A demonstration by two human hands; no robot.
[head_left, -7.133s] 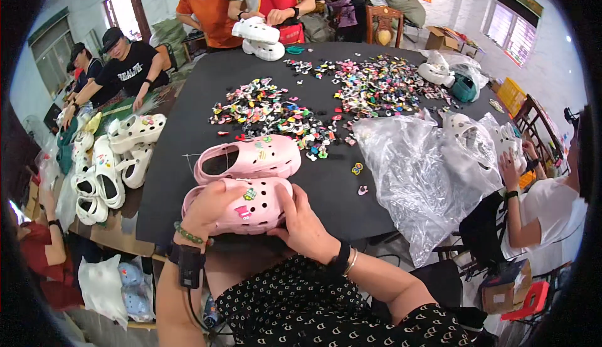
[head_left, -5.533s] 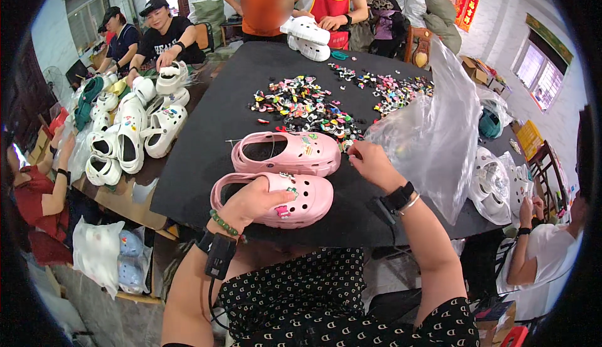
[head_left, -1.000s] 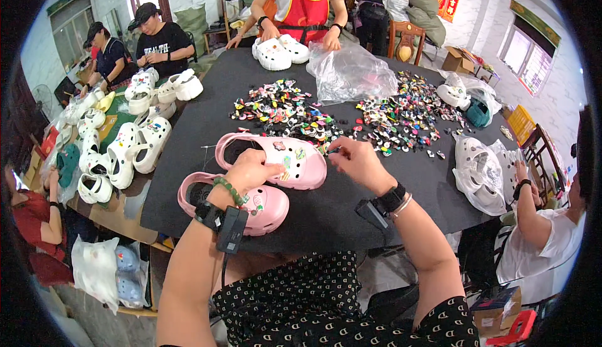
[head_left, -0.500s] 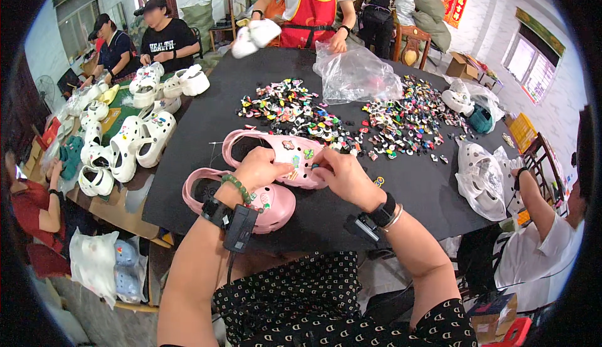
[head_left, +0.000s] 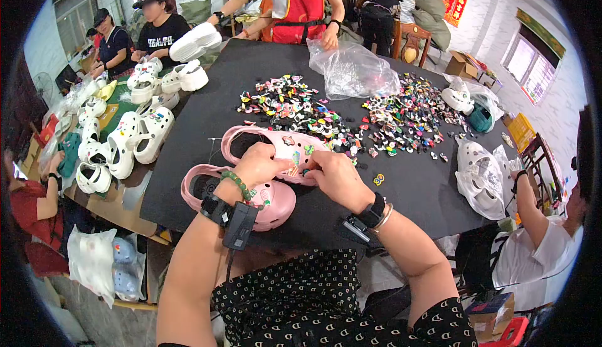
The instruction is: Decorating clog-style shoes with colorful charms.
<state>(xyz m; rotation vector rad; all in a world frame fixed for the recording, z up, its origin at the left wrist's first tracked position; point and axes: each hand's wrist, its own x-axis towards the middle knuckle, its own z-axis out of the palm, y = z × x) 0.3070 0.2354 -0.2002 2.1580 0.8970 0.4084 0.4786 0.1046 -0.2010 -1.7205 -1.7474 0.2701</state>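
Observation:
Two pink clogs lie on the black table in front of me. My left hand grips the side of the farther pink clog, which carries a few small charms on its toe. My right hand presses its fingertips onto that clog's toe end, pinching something too small to make out. The nearer pink clog lies partly under my left wrist, which wears a green bead bracelet and a black strapped device. Just past the clogs spreads a heap of small colourful shoe charms.
A second charm pile and a clear plastic bag lie farther back. White clogs crowd the left table. A person in a red apron stands at the far edge, others sit at left, and one sits at right beside bagged white clogs.
Over the last second my right hand has come in from the charm pile to the farther clog's toe. My left hand stays on that clog. The person at the far edge lifted a white clog.

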